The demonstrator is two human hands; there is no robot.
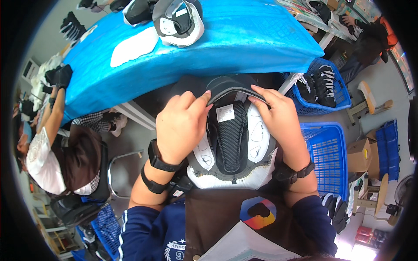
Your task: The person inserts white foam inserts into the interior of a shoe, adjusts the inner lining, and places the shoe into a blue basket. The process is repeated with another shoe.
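A black, grey and white shoe upper hangs in front of my chest, its inside facing me. Down its middle runs a black mesh tongue bearing a small white label. My left hand pinches the far, dark padded rim at its left. At the right end of that same rim, my right hand grips with thumb and fingers, so the edge bows up between them. White side panels with outlined cut-outs flank the tongue, and the near edge looks rough. The far outer side is hidden.
A blue-covered table stands ahead, bearing another shoe upper and a white flat piece. At right are a blue basket of black shoes and another blue basket. A co-worker sits at left; another person is far right.
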